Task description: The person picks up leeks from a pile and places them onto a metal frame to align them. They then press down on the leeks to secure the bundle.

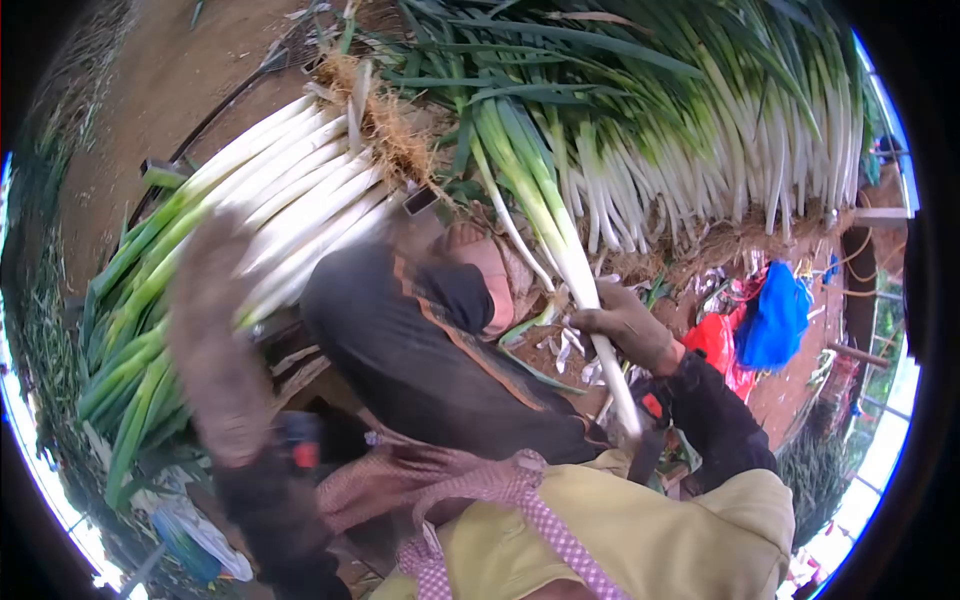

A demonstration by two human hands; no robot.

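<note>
In the head view my right hand (630,328), in a brown glove, is wrapped round the white stem of a leek-like green onion (570,255). Its green leaves reach up toward the large pile, and its white end points down toward my lap. On the left, my left hand (210,270), gloved too, is smeared by motion. It is over or beside a stack of trimmed green onions (310,170), whose roots point up and right. Its fingers cannot be made out.
A long row of green onions (700,170) lies across the top right. Blue (775,318) and red (712,345) plastic bags lie at the right. My bent knee (350,290) is between my hands. White and blue plastic (195,540) lies at lower left.
</note>
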